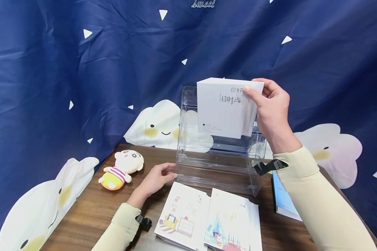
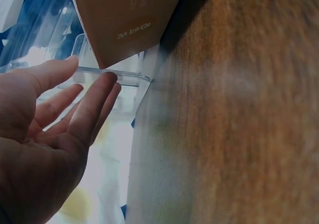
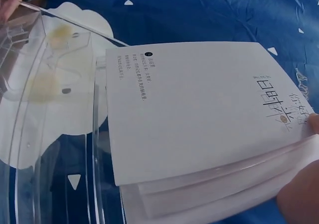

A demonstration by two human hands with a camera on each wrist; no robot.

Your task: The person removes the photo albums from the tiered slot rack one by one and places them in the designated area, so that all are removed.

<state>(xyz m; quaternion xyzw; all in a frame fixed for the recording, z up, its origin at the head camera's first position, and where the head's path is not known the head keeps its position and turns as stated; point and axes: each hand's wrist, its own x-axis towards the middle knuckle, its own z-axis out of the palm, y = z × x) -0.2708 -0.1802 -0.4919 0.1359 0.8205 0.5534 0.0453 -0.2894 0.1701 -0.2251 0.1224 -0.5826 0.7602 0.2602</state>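
My right hand [image 1: 274, 111] pinches the right edge of a white book [image 1: 221, 115] with dark lettering, thumb in front. The book hangs upright before the upper part of a clear plastic tiered rack [image 1: 213, 179]. In the right wrist view, its cover [image 3: 189, 109] stands a little apart from the leaves beneath. My left hand [image 1: 157, 179] is at the rack's lower left corner. Its fingers reach loosely to the clear edge in the left wrist view, barely bent. Two white illustrated books, one with furniture [image 1: 185, 216] and one with a blue tent [image 1: 234, 223], lie in front of the rack.
A plush doll [image 1: 122, 169] in a striped top lies left of the rack on the wooden table [image 1: 81, 218]. To the right is a blue book [image 1: 286, 198], partly hidden by my right sleeve. A dark blue cloth [image 1: 113, 69] with clouds hangs behind.
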